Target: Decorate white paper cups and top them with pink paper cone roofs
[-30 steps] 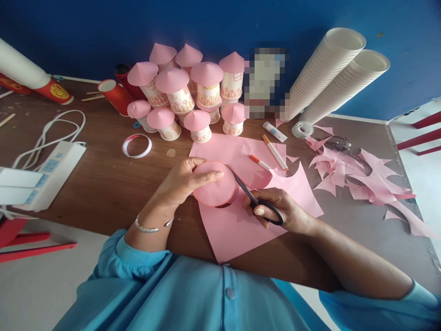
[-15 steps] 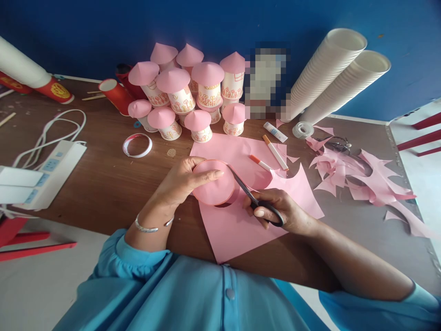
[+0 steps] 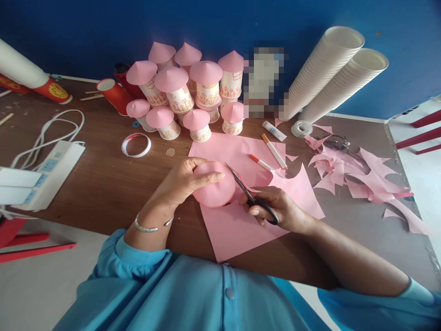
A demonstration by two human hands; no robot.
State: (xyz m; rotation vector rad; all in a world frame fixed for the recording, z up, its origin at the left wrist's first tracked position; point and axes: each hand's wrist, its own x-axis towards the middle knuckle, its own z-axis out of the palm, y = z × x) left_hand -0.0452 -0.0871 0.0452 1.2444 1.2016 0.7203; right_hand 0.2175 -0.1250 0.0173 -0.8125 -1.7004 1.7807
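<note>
Pinched between the thumb and fingers of my left hand is a pink paper circle with an orange outline along its edge. My right hand grips black-handled scissors, their blades lying at the circle's upper right edge. A thin pink strip curls off beside the blades. Beneath both hands lies a larger pink paper sheet with curved cut-outs. On that sheet rest an orange-capped marker and a red-capped marker.
Paper-cup houses with pink cone roofs stand at the back. Stacked white cups rise on the right, near clear tape, a glue stick and pink scraps. A white tape ring and power strip lie left.
The scissors and my right hand have shifted slightly left and up along the circle's edge. My left hand keeps its hold on the circle, which has turned or tilted a little.
</note>
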